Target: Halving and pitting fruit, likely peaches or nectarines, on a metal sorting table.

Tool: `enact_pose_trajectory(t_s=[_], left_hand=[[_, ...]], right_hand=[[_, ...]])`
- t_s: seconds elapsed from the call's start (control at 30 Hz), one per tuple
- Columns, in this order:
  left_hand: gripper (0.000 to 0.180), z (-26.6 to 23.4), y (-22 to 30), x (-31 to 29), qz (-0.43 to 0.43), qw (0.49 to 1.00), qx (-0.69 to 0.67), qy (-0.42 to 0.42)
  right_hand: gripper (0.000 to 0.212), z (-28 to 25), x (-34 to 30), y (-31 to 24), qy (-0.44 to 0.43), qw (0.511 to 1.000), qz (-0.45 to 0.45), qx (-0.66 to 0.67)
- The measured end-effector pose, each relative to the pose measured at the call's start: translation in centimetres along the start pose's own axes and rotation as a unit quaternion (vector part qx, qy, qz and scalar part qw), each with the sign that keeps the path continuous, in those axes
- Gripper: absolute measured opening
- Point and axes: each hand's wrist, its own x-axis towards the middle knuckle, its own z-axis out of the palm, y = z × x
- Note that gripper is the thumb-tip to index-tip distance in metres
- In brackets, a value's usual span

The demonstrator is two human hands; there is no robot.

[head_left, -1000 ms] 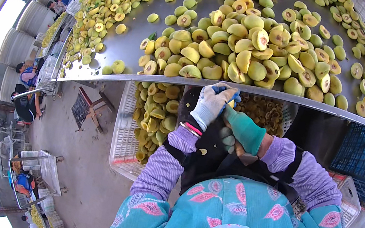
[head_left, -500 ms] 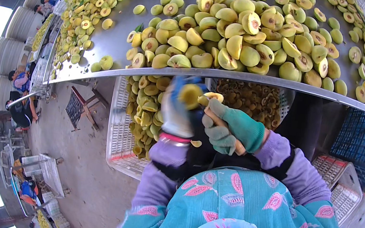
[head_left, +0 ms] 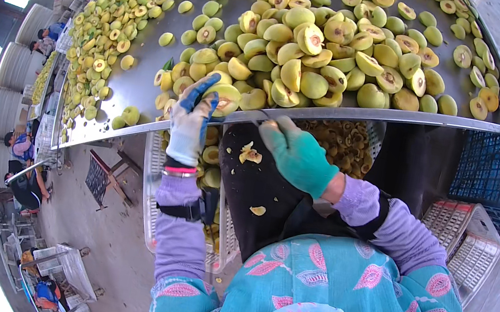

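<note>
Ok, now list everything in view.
Flat metal table: one, grey, ahead
Halved round fruits: uncountable, yellow-green, heaped on table
Perforated plastic crate: one, white, left of lap
Fruit scraps: many, brown, below table
Latticed plastic crates: count unclear, blue, right
Slatted plastic basket: count unclear, white, lower right
Low wooden-framed stool: one, brown-black, left floor
Co-workers: several, mixed clothing, far left
Left gloved hand: one, white-blue, at fruit half
Right gloved hand: one, green, near table edge

We see a halved, rounded fruit with green skin and a pale yellow cut face [head_left: 227, 100], tilted toward us, its left side partly hidden. It is at the front of a heap of yellow-green cut fruit [head_left: 314, 86], just beside the grey metal table's front edge [head_left: 337, 114].
</note>
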Motion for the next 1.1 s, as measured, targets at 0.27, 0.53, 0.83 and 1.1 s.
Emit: enact_pose_trajectory(t_s=[0.27, 0.53, 0.83, 1.1], left_hand=[[0.025, 4.9, -2.1, -2.6, -0.067, 0.948, -0.308, 0.033], [0.034, 6.3, -1.7, -2.2, -0.014, 0.981, -0.194, 0.004], [0.024, 7.7, -2.4, -3.1, 0.025, 0.988, -0.103, 0.116], [0.019, 8.0, -2.6, -3.4, -0.095, 0.977, -0.18, 0.069]], right_hand=[[0.033, 1.7, 1.2, 1.5, 0.024, 0.991, -0.052, -0.119], [0.034, 2.9, 0.8, 2.6, 0.077, 0.995, -0.051, -0.022], [0.032, 4.0, 0.0, 3.2, 0.05, 0.998, -0.034, 0.031], [0.035, 1.6, -1.3, 3.4, -0.036, 0.999, -0.004, -0.022]])
